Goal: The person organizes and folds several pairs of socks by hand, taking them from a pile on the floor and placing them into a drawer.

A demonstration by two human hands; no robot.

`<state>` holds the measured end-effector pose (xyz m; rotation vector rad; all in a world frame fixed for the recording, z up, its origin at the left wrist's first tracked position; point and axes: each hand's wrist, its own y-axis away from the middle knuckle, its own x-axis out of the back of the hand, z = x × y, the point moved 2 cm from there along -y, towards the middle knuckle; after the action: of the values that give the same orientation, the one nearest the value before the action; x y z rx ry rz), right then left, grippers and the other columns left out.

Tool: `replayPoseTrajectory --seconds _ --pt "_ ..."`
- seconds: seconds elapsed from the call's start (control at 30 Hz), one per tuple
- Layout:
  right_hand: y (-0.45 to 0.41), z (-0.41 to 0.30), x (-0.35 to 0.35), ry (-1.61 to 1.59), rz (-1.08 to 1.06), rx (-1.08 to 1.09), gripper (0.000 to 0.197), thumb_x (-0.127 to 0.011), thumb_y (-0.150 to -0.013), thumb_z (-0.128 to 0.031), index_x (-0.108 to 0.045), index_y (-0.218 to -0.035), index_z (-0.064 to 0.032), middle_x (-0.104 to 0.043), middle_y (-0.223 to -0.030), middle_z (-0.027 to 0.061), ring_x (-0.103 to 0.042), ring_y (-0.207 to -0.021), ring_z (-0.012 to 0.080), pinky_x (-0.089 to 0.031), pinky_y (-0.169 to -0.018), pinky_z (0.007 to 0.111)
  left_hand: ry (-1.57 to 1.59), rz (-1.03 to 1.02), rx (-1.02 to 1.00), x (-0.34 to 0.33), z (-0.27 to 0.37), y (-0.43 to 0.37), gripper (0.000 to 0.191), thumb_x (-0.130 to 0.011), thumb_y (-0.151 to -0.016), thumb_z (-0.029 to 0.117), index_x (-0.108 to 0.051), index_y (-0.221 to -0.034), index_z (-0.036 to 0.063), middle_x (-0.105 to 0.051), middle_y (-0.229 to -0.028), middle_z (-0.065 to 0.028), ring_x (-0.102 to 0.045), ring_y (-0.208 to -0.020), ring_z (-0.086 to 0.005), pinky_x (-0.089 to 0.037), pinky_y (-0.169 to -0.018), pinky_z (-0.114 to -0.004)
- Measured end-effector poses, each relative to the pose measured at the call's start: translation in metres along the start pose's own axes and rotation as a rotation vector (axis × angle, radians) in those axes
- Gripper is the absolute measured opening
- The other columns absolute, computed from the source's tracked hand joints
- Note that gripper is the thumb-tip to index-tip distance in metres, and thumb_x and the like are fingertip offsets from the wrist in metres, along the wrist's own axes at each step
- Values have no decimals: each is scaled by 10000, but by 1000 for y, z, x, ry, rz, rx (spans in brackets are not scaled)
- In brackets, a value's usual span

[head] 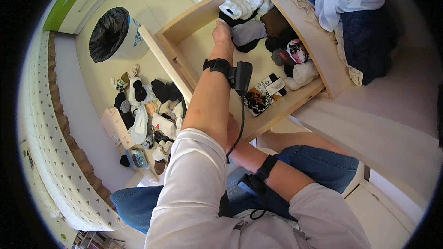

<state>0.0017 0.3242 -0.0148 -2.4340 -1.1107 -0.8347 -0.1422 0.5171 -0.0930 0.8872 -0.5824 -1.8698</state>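
My left hand point(222, 36) is inside the open wooden drawer point(192, 10), at the left edge of a pile of rolled socks. It touches or lies right beside a grey sock bundle point(249, 31) and a black one; its fingers are partly hidden, so a grip cannot be made out. White socks point(241, 6) lie just above it. My right hand point(234, 128) is mostly hidden behind my left forearm, near the drawer's front edge. Patterned socks with a paper tag point(260, 97) lie flat in the drawer. A ribbed white pair point(304, 73) and a pink-and-black bundle point(297, 51) are at the right.
Loose socks, a pink box point(117, 128) and small packets cover the floor at left. Behind them stands a bin with a black liner point(109, 34). Clothes point(363, 41) hang over the cabinet at upper right. A bed with a heart-patterned cover point(45, 128) borders the left side.
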Motion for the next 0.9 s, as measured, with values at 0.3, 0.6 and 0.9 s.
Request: replayPoseTrajectory --seconds 0.3,0.6,0.9 --pt "-2 10 -10 10 -33 -16 417 -557 -748 -259 -529 -1096 -32 -525 -1062 166 -481 -965 327 -421 -817 443 -478 -40 -393 -10 1 -54 406 -548 -846 428 -570 -925 30 -523 -651 -61 -482 -520 -171 -358 -440 -317" --pt "-73 124 50 -1319 92 -1021 424 -488 -863 -310 -406 -1227 -108 -480 -1112 109 -490 -990 251 -459 -784 440 -291 -108 -31 19 13 -46 353 -527 -854 449 -455 -840 103 -393 -622 -22 -388 -470 -168 -382 -437 -363" --pt "-148 195 39 -1940 476 -1068 530 -497 -863 -276 -267 -1212 49 -335 -1185 151 -392 -1070 331 -385 -821 489 -264 -207 92 8 10 -23 451 -417 -896 470 -423 -1148 95 -377 -1196 -130 -380 -1132 -302 -334 -907 -594"
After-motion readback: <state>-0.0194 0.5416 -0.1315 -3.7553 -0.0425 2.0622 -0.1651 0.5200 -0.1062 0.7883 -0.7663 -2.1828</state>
